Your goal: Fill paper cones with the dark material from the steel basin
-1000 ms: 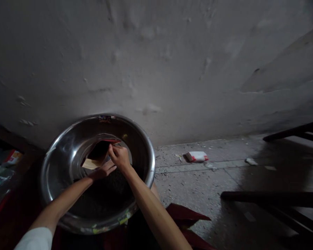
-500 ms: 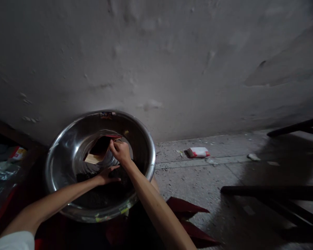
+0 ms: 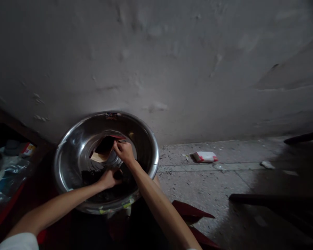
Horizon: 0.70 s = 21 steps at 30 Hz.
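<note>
A wide, shiny metal basin (image 3: pixel 154 152) holds a heap of dark, loose, shredded material (image 3: pixel 90 176). Inside it, a paper bag (image 3: pixel 100 157), red outside with a pale panel, lies tilted with its mouth open and dark within. My right hand (image 3: pixel 124 152) pinches the red upper edge of this bag between thumb and fingers. Lower in the basin, my left hand (image 3: pixel 111 178) is sunk in the dark material, its fingers curled around some of it. The fingertips are partly hidden there.
A grey, flaking wall (image 3: pixel 156 69) rises behind the basin. On the floor to the right lie a white-and-red packet (image 3: pixel 205 157) and scraps. Dark wooden legs (image 3: pixel 261 199) stand farther right. Dark red bags (image 3: pixel 190 211) sit near my right forearm, and plastic-wrapped items (image 3: pixel 9 177) at left.
My left hand has gone from spread fingers over the dark material to fingers curled into it. My right hand keeps its pinch on the bag. The whole view has shifted slightly.
</note>
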Available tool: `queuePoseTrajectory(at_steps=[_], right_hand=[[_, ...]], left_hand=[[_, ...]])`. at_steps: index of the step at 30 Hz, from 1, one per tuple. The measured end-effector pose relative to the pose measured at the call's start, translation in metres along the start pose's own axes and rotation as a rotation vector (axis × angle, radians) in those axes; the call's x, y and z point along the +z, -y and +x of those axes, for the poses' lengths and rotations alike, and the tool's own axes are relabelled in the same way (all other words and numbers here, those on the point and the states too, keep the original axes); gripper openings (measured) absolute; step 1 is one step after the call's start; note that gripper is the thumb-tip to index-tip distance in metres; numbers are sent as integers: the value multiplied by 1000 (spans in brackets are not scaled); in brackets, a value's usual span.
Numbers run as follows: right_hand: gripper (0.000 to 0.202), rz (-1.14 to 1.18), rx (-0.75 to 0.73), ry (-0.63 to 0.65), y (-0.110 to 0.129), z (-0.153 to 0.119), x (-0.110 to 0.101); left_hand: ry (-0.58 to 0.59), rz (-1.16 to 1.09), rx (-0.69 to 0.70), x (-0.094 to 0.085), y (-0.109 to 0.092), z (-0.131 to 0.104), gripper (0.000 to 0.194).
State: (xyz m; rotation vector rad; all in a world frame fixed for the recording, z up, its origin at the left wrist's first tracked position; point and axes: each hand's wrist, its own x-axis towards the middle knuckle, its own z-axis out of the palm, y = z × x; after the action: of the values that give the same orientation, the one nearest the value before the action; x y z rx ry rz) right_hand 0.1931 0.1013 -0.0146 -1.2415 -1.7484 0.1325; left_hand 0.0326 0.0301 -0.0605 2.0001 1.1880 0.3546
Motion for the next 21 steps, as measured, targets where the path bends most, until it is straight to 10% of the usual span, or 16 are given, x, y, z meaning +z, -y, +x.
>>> queuePoseTrajectory(at_steps=[7,13,21], right_hand=[[54,127,-87,-49,5,-2,-5],[48,324,-72,-103,6,3,-7],[43,320,-82,-87,4,-1,-3]], left_hand=[[-47,-47,-93,-31,-45,-18,31],[12,-526,-175,-85,-103,-33,41],[-394,-538,-130,-140,-130,13,37]])
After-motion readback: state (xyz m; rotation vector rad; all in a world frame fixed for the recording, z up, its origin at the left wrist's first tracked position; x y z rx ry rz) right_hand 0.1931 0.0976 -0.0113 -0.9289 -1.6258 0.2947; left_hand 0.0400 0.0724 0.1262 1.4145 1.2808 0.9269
